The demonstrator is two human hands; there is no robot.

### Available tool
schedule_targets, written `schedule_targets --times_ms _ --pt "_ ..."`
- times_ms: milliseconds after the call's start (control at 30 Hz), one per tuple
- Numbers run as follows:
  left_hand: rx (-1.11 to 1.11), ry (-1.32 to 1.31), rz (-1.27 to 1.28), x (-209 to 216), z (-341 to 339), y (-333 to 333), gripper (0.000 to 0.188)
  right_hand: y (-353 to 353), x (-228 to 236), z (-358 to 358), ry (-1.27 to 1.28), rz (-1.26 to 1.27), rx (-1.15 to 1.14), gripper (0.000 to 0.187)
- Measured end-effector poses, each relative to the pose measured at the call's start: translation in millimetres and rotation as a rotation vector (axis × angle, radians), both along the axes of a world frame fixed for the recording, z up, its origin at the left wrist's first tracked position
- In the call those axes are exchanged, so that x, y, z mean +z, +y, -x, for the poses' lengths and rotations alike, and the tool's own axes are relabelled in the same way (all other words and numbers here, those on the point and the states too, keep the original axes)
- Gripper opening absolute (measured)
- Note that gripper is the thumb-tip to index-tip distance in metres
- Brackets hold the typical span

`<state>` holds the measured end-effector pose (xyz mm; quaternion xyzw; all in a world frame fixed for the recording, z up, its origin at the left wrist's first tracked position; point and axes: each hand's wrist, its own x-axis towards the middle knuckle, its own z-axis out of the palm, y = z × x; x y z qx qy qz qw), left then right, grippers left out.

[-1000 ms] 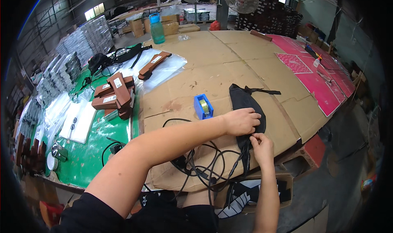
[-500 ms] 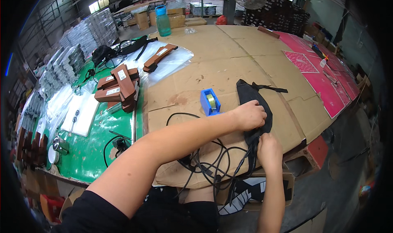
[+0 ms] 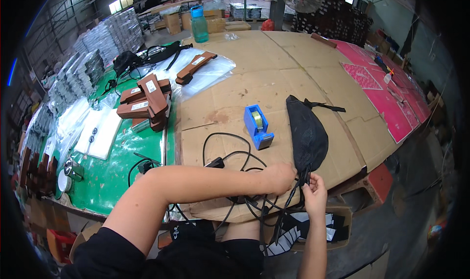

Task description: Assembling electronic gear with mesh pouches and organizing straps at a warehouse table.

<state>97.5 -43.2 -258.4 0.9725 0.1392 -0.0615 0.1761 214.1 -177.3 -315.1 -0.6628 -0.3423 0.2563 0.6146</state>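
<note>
- The desk, topped with flattened brown cardboard, takes up most of the view; a green mat covers its left part and pink sheets lie along its right edge
- One black mesh pouch lies on the cardboard near the front edge, its narrow mouth end pointing at the person; a second ago both hands sat higher up on its lower part, and now they have slid down to the mouth, so the work looks to have moved on to the drawstring and closing
- A loose tangle of black cable loops over the cardboard just left of the pouch and hangs over the front edge
- Left hand is curled, fingers closed on the pouch mouth and the cords there
- Right hand is just beside it, fingers pinched shut around the thin black drawstring that hangs down from the pouch
- One blue tape dispenser stands between the cable and the pouch, apart from both
- One teal bottle stands at the far edge
- Brown wooden boxes lie stacked on the mat, about four, with two more on clear plastic behind
</note>
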Motion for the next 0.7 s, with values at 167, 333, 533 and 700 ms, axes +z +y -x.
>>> schedule_targets --times_ms 167,333,533,700 --pt "0.04 -0.052 0.143 -20.2 -4.6 6.2 0.02 4.8 -7.1 4.7 0.027 -0.024 -0.084 0.031" --pt "0.22 0.154 0.617 -11.7 -8.8 22.8 0.016 7.5 -9.4 6.7 0.12 -0.106 -0.109 0.03" --pt "0.365 0.179 1.174 -6.0 2.3 33.3 0.013 7.4 -4.1 10.5 -0.007 -0.078 -0.148 0.03" --pt "0.234 0.112 1.195 -23.1 4.7 14.9 0.013 14.5 -0.1 27.5 -0.557 0.002 -0.251 0.02"
